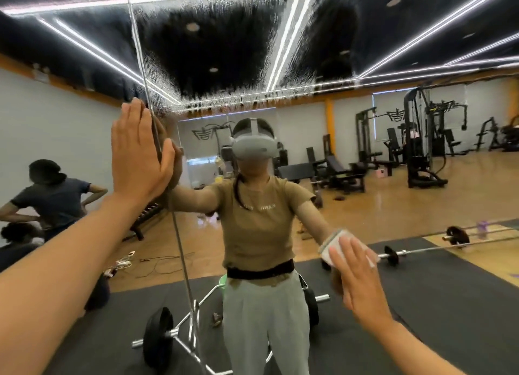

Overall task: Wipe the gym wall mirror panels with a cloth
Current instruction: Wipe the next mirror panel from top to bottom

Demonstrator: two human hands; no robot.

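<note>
Two hands flat on the mirror [393, 178]. Left hand [137, 153] up high, fingers straight and together, palm pressed to the glass right at the vertical seam [179, 234] between two panels, holding nothing. Right hand [356, 276] lower and to the right, fingers straight and slightly spread, pressing a folded white cloth [335, 242] against the right panel; top edge of cloth showing above the fingertips. Streaky wet film [213, 51] across the upper part of the right panel, ragged along its lower edge. Reflected in the glass: the person with a headset [251, 147], a barbell [421, 249] on dark mats to the right, weight machines [421, 139] far right, another person [53, 195] bent over at far left.
</note>
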